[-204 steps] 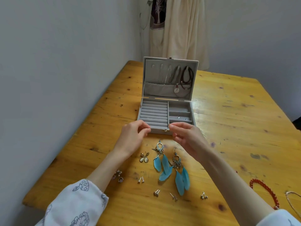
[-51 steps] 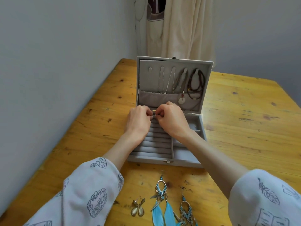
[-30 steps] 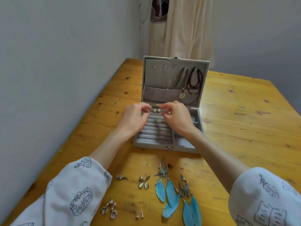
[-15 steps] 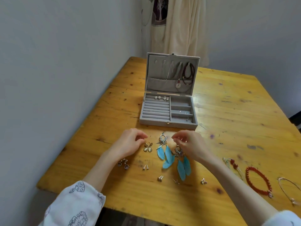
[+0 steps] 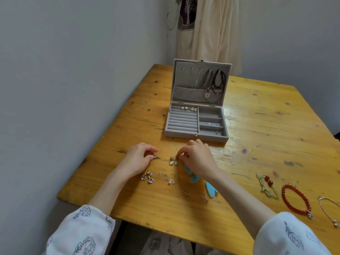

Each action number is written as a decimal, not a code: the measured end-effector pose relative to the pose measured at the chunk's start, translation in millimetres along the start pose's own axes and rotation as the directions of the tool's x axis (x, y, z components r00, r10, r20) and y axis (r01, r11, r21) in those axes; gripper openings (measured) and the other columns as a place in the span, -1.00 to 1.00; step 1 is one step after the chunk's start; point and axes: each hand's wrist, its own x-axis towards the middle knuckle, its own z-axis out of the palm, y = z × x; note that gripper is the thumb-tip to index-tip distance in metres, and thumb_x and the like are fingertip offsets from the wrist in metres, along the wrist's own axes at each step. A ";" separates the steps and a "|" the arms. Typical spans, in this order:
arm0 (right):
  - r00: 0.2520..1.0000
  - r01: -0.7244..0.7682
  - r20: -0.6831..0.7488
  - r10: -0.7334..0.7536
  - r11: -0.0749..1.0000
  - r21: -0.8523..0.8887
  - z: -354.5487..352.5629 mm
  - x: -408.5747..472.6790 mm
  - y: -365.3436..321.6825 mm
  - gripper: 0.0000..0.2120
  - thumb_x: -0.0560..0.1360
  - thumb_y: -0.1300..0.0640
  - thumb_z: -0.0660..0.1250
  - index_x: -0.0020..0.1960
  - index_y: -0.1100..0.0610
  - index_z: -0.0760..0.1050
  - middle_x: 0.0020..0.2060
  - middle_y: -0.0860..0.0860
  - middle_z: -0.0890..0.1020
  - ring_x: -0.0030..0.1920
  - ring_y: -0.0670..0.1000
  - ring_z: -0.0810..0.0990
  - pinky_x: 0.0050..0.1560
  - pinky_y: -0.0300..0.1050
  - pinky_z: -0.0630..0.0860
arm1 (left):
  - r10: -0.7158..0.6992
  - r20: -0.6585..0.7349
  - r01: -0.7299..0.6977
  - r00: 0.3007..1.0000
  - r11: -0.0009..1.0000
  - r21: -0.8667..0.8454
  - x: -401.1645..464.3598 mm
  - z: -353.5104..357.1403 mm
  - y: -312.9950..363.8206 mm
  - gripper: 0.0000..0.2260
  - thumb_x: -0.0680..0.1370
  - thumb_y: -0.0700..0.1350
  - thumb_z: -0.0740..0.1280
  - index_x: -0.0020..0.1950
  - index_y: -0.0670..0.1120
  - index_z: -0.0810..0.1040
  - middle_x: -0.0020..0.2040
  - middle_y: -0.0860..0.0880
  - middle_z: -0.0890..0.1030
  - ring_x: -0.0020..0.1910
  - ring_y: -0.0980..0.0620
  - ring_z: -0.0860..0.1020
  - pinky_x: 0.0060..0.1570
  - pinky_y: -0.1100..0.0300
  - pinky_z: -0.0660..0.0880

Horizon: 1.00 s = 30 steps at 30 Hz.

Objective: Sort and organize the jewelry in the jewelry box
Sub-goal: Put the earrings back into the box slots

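Both hands are down on the table, just short of the open box. The right hand pinches the top of a gold earring lying by its fingertips. The left hand pinches a small dark piece; silver earrings lie beside its wrist.

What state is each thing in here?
jewelry box: lid open, upright
pearl studs: seated in the top ring roll
left hand: pinching a small earring
right hand: pinching the gold petal earrings
red bead bracelet: flat on the table
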 end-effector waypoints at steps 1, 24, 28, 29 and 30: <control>1.000 0.005 -0.001 -0.005 1.000 0.001 0.7 0.3 0.0 -0.78 0.55 0.06 0.22 0.15 0.01 0.55 0.08 0.00 0.53 0.11 0.04 0.38 0.09 -0.09 0.28 | 0.000 -0.008 0.000 1.000 1.000 -0.004 0.7 2.9 0.8 -0.74 0.55 -0.18 0.27 0.22 -0.03 0.52 0.23 -0.01 0.51 0.24 0.06 0.42 0.29 0.17 0.32; 0.989 -0.099 -0.030 0.146 0.794 0.600 -43.5 28.9 21.7 -0.98 0.41 0.24 0.40 -0.16 0.15 0.60 -0.23 0.04 0.66 -0.16 0.00 0.64 -0.07 -0.11 0.59 | 0.178 -0.188 -0.206 0.966 0.969 -0.139 41.5 -16.5 47.2 -0.96 0.47 -0.15 0.38 -0.10 -0.07 0.57 -0.21 0.09 0.55 -0.24 0.24 0.49 -0.29 0.54 0.40; 0.982 -0.101 -0.070 0.173 0.808 0.580 -54.1 52.7 32.4 -0.93 0.43 0.24 0.37 -0.19 0.09 0.55 -0.21 0.06 0.68 -0.17 0.01 0.65 -0.06 -0.05 0.60 | 0.209 -0.238 -0.243 0.949 0.962 -0.126 72.7 -25.8 55.3 -0.92 0.50 -0.17 0.35 -0.03 -0.10 0.59 -0.13 0.03 0.59 -0.19 0.20 0.50 -0.27 0.50 0.40; 0.981 -0.095 -0.087 0.176 0.813 0.574 -55.7 58.4 35.4 -0.93 0.44 0.23 0.36 -0.18 0.10 0.55 -0.20 0.06 0.68 -0.16 0.00 0.64 -0.06 -0.07 0.60 | 0.213 -0.247 -0.248 0.945 0.962 -0.118 81.3 -26.2 56.7 -0.90 0.51 -0.17 0.33 0.00 -0.10 0.60 -0.11 0.02 0.59 -0.16 0.19 0.51 -0.25 0.50 0.39; 0.979 -0.086 -0.106 0.175 0.821 0.564 -56.5 64.3 38.2 -0.94 0.45 0.23 0.36 -0.17 0.11 0.55 -0.20 0.05 0.68 -0.15 -0.01 0.63 -0.07 -0.10 0.58 | 0.216 -0.256 -0.250 0.942 0.962 -0.111 90.1 -26.1 58.1 -0.87 0.52 -0.18 0.32 0.03 -0.11 0.61 -0.09 0.02 0.60 -0.14 0.18 0.51 -0.24 0.50 0.39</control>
